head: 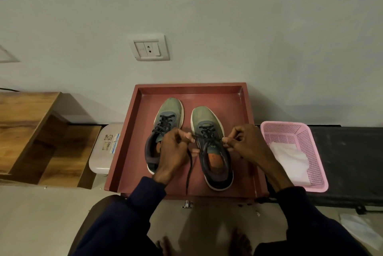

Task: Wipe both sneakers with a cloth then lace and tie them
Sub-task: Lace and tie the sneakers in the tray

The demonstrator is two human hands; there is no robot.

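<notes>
Head view, looking down. A red tray stands against the wall, with both sneakers inside it, toes to the wall and heels toward the person. The left sneaker sits slightly further back, its black lacing crossed up the tongue. Its collar is partly hidden by the left hand, so a knot cannot be confirmed. The right sneaker lies just beside it, apart, with its orange insole showing.

Left hand: fingers curled, thumb and fingertips pinching one end of the black lace at the level of the right sneaker's top eyelets. The rest of that end hangs down between the two shoes to the tray's front edge. Right hand: fingers curled too, pinching the other lace end on the far side of the same shoe. The lace runs taut across the tongue between the two pinches. Dark blue sleeves cover both forearms.

A pink basket stands just right of the tray on a dark bench, and a white cloth lies inside it. Left of the tray are a pale stool and wooden shelving. A wall socket is above.
</notes>
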